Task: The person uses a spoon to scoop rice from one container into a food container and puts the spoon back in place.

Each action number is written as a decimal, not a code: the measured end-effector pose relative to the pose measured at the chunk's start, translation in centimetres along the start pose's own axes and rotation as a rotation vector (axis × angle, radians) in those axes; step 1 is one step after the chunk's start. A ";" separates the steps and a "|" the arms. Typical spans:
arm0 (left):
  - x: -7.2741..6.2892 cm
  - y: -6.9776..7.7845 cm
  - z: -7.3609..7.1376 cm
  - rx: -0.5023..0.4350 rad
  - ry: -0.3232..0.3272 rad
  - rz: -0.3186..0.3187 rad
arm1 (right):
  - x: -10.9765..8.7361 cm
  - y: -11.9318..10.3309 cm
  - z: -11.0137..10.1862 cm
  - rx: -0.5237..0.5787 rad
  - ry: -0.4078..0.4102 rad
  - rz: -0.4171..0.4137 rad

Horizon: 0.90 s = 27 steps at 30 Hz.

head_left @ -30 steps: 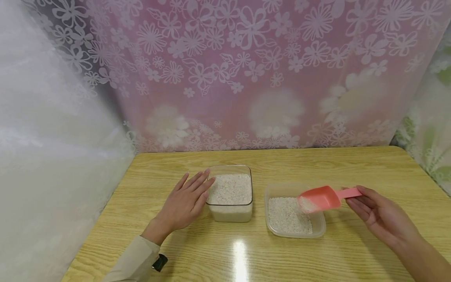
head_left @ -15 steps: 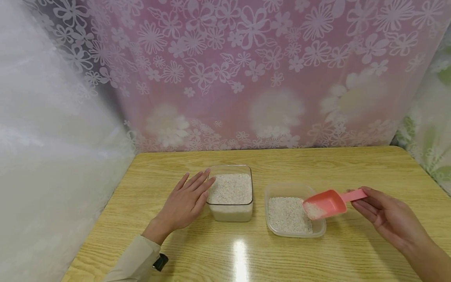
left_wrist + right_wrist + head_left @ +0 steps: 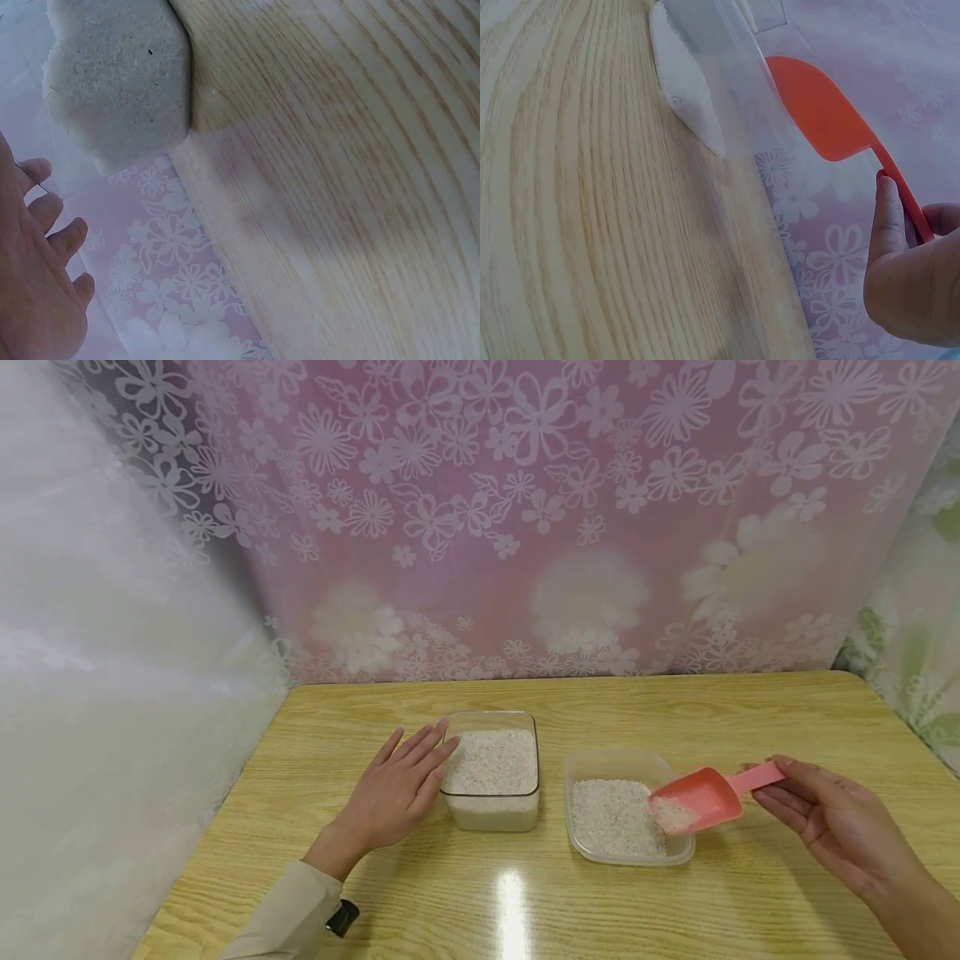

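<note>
My right hand [image 3: 843, 827] grips the handle of a pink scoop [image 3: 708, 793], whose bowl overlaps the right side of a plastic container in the head view. A small heap of white grains, like rice, lies in the front of the scoop. The clear plastic container [image 3: 686, 853] holds a layer of the same grains [image 3: 615, 818]. To its left stands a glass container [image 3: 495, 818] filled higher with grains. My left hand [image 3: 393, 793] lies with fingers extended at that glass container's left rim. The right wrist view shows the scoop [image 3: 817, 109] from its side, beside the plastic container [image 3: 742, 90].
Both containers stand on a wood-grain table [image 3: 420, 893]. A pink flowered curtain [image 3: 465, 527] hangs behind the table's back edge. Pale sheeting [image 3: 135, 693] borders the left side, and a green-patterned cloth [image 3: 915, 668] hangs at the right.
My right hand has moved the scoop a little to the right and toward me, with its grains still in it. My left hand and both containers have stayed in place.
</note>
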<state>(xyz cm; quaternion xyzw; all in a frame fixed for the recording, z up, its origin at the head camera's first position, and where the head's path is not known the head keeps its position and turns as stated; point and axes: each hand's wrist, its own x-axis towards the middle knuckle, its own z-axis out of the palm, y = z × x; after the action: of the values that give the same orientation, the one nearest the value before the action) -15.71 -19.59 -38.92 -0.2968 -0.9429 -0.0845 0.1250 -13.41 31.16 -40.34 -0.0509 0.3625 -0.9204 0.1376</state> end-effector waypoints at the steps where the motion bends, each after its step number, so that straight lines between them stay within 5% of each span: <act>1: 0.0 0.0 0.0 -0.003 0.004 0.002 | 0.0 -0.1 0.0 -0.001 0.002 -0.001; 27: 0.1 0.1 0.0 0.005 -0.005 -0.017 | 0.0 -0.6 0.5 -0.104 0.009 -0.092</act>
<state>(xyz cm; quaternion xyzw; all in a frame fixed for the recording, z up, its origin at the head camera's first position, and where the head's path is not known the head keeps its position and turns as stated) -15.72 -19.52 -38.85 -0.2887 -0.9459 -0.0826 0.1227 -13.44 31.25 -39.60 -0.0705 0.4075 -0.9060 0.0905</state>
